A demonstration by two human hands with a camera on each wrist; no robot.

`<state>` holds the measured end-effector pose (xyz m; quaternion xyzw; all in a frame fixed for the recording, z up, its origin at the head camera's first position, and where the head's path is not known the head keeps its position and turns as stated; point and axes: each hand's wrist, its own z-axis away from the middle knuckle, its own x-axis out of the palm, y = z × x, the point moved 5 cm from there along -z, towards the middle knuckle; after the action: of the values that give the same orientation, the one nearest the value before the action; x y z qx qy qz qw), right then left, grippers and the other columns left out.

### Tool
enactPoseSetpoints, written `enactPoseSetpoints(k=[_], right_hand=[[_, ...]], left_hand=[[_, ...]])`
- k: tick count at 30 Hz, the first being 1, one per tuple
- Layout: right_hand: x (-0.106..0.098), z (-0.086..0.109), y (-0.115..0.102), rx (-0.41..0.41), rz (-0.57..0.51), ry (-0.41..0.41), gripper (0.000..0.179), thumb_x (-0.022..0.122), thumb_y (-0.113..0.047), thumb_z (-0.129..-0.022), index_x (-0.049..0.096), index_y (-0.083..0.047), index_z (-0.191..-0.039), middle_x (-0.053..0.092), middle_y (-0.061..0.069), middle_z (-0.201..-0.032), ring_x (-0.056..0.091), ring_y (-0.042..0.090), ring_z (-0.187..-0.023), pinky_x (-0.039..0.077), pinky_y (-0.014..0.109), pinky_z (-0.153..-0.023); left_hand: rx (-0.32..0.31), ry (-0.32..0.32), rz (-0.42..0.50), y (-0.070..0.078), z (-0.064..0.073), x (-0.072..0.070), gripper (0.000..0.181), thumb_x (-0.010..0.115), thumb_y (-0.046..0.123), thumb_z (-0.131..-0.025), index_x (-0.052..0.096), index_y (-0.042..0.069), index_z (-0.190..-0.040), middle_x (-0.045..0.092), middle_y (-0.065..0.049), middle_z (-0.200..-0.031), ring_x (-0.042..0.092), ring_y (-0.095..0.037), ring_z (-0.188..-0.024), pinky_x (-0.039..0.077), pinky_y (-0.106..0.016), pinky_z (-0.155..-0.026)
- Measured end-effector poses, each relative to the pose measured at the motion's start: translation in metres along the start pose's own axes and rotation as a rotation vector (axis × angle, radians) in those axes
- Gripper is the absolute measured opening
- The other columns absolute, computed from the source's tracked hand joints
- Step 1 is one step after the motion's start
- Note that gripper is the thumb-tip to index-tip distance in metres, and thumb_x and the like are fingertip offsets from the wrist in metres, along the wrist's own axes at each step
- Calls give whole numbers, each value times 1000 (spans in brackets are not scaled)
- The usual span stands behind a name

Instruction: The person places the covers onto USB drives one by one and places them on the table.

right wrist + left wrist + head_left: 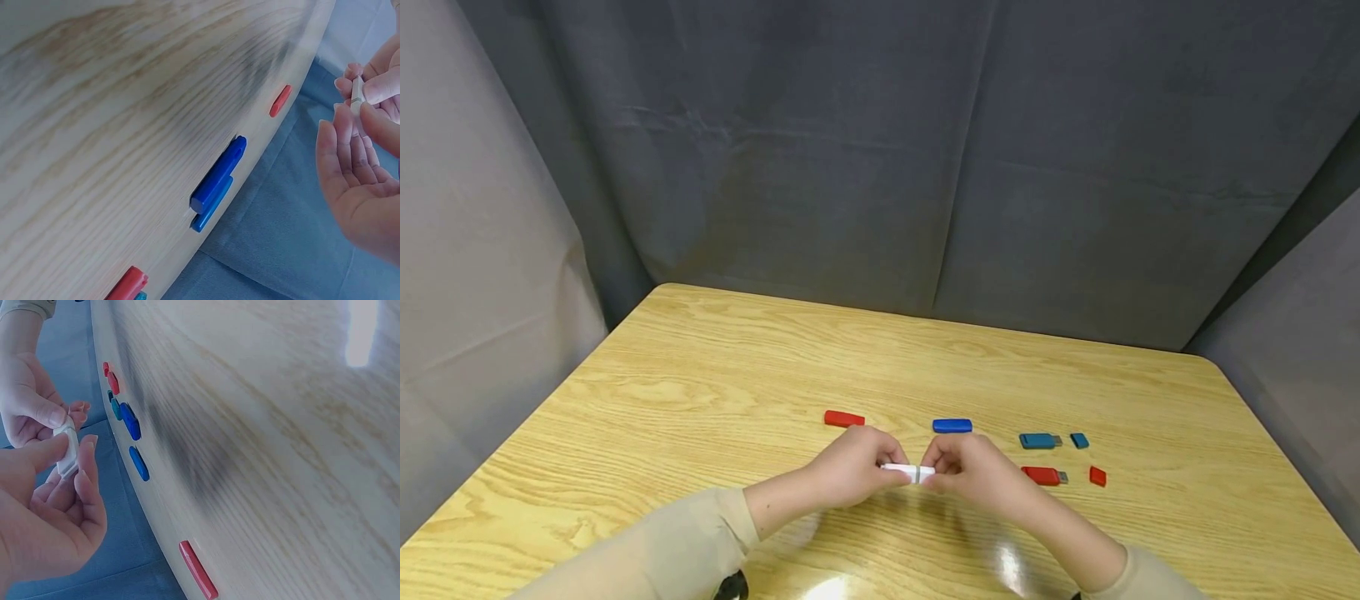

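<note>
A white USB stick (910,472) is held level above the table by both hands, with a grey band near its right end. My left hand (861,468) pinches the longer left part between thumb and fingers. At the other end, my right hand (976,473) pinches the short white cap. In the left wrist view the thumbs press on the stick (67,450) from one side, fingers behind it. Fingertips hide part of the stick in every view.
Behind the hands lie a red USB stick (845,418) and a blue one (952,426). Farther right are an uncapped teal stick (1037,441), its cap (1079,440), an uncapped red stick (1041,476) and a red cap (1097,476). Another blue stick (219,175) shows in the wrist views.
</note>
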<state>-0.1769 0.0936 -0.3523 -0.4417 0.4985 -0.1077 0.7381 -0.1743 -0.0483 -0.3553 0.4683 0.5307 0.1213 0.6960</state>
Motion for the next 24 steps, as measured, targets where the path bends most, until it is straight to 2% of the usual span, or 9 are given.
enactPoseSetpoints(k=[7,24], right_hand=[[0,0,-1,18,11,14,5,67,-4,-83,63,-4,-80,60,0,-71,52,8,-63,44,20,-56],[0,3,-5,18,-14,11,5,67,-3,-83,63,-3,-82,61,1,-71,51,9,-63,44,21,-55]], left_hand=[[5,15,2,2,0,-1,9,71,13,-81,67,7,-76,61,2,-66,41,-5,-55,34,-18,-50],[-13,16,-22,6,3,-1,9,70,13,-82,68,6,-77,63,1,-70,43,-5,-58,37,-18,-53]])
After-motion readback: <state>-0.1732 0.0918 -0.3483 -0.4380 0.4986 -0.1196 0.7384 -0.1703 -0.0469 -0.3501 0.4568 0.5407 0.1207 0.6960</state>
